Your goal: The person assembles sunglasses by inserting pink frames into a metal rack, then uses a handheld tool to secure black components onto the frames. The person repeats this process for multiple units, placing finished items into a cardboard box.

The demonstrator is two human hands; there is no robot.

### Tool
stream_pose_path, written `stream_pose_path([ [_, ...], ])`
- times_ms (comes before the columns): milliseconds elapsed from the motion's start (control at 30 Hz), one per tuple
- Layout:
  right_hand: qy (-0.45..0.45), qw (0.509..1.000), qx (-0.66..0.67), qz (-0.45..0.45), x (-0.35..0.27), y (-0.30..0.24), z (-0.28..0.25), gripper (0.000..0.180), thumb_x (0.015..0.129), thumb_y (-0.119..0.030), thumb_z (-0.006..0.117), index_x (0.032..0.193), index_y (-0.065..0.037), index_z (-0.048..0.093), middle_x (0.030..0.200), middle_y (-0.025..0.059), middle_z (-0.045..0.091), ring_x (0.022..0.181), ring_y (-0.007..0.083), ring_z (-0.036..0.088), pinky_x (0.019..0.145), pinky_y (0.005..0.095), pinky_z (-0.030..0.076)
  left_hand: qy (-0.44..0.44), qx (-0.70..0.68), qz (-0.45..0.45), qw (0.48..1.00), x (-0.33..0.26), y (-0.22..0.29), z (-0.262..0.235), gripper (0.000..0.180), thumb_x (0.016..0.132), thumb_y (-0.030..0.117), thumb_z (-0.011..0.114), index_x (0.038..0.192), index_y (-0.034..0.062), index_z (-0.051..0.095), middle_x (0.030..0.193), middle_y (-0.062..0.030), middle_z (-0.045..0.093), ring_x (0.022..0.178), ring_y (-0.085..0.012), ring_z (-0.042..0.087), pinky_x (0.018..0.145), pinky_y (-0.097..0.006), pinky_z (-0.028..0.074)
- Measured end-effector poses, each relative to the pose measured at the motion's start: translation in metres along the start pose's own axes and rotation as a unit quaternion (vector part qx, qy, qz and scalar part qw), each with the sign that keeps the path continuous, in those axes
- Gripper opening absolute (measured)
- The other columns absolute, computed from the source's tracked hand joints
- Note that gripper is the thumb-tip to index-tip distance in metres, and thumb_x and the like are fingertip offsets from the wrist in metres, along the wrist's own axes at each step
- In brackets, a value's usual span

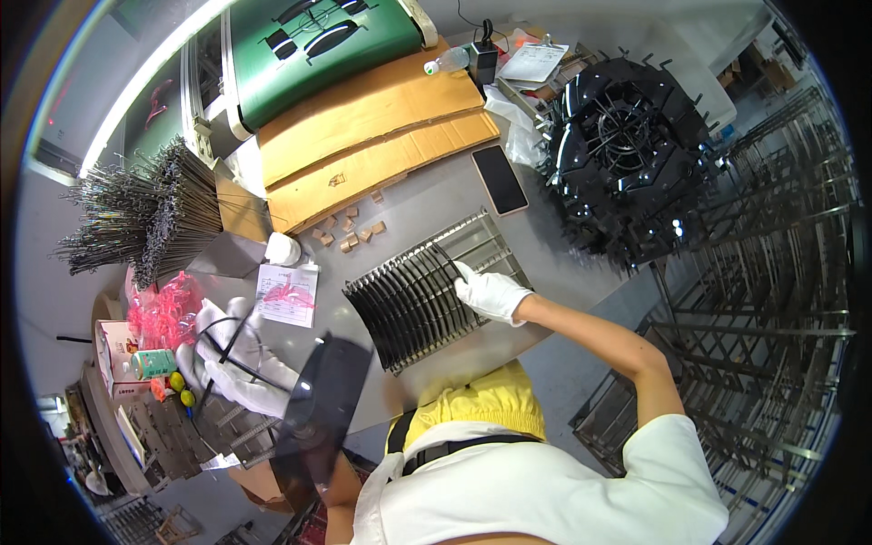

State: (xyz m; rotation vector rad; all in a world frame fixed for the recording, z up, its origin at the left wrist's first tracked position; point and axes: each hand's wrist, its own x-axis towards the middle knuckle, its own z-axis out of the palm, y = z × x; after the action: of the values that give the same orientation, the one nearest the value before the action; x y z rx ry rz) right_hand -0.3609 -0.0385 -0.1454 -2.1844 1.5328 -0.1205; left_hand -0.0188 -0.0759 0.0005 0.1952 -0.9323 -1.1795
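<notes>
Right gloved hand [489,292] pinches a black plate in the slotted metal rack [427,291]; left hand [238,361] grips thin black strips [232,350], near left.

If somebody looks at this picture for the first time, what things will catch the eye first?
Probably the round black rack bristling with pegs at the upper right, and the green conveyor belt at the top. At the centre, the white-gloved right hand touches a metal rack of thin black plates, while the left hand holds black strips and a dark panel at lower left.
</notes>
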Motion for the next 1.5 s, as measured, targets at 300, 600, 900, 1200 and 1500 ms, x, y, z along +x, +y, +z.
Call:
stream_pose_path([
  [300, 0.23, 0.959, 0.132, -0.097, 0.026, -0.123, -0.109, 0.048, 0.082, -0.026, 0.07, 0.126, -0.012, 0.059, 0.094, 0.0157, 0.058, 0.077, 0.0307, 0.063, 0.073, 0.0392, 0.053, -0.194, 0.629, 0.081, 0.748, -0.001, -0.066, 0.095, 0.033, 0.086, 0.012, 0.059, 0.118, 0.0094, 0.054, 0.122, -0.0231, 0.054, 0.111, -0.0403, 0.054, 0.091, -0.043, 0.048],
  [600, 0.077, 0.994, 0.078, -0.022, -0.022, 0.03, 0.013, 0.007, 0.089, -0.008, 0.044, 0.091, -0.001, 0.045, 0.135, 0.0421, 0.038, 0.053, 0.0321, 0.061, 0.049, 0.0375, 0.054, 0.377, 0.268, 0.112, 0.879, 0.031, 0.01, -0.048, 0.028, 0.094, 0.002, 0.046, 0.122, 0.0025, 0.038, 0.113, -0.0243, 0.053, 0.1, -0.0412, 0.062, 0.09, -0.047, 0.059],
  [900, -0.15, 0.951, 0.162, 0.215, -0.008, -0.028, -0.032, 0.093, 0.092, -0.071, 0.029, 0.151, 0.001, 0.019, 0.09, 0.0279, 0.068, 0.084, 0.0409, 0.067, 0.076, 0.0481, 0.05, -0.031, 0.58, 0.041, 0.813, 0.075, -0.096, 0.148, 0.048, 0.096, 0.017, 0.048, 0.139, 0.0004, 0.035, 0.142, -0.0169, 0.036, 0.128, -0.0313, 0.046, 0.104, -0.039, 0.042],
  [1200, -0.362, 0.921, 0.036, 0.139, 0.021, -0.019, -0.091, 0.119, 0.077, -0.082, 0.046, 0.138, 0.018, 0.031, 0.124, 0.0333, 0.056, 0.113, 0.0372, 0.061, 0.098, 0.0387, 0.046, 0.079, 0.201, -0.249, 0.944, 0.078, -0.115, 0.096, 0.058, 0.101, 0.028, 0.046, 0.149, 0.0049, 0.022, 0.146, -0.0146, 0.039, 0.122, -0.0342, 0.052, 0.102, -0.049, 0.045],
  [1500, 0.351, 0.873, 0.338, 0.01, 0.342, 0.084, -0.16, 0.071, 0.088, -0.043, 0.065, 0.135, 0.005, 0.047, 0.134, 0.0234, 0.053, 0.123, 0.035, 0.052, 0.106, 0.0366, 0.038, 0.447, 0.186, -0.159, 0.861, 0.028, -0.102, 0.008, 0.042, 0.101, 0.026, 0.047, 0.136, 0.0043, 0.041, 0.119, -0.0112, 0.056, 0.089, -0.0188, 0.057, 0.076, -0.028, 0.047],
])
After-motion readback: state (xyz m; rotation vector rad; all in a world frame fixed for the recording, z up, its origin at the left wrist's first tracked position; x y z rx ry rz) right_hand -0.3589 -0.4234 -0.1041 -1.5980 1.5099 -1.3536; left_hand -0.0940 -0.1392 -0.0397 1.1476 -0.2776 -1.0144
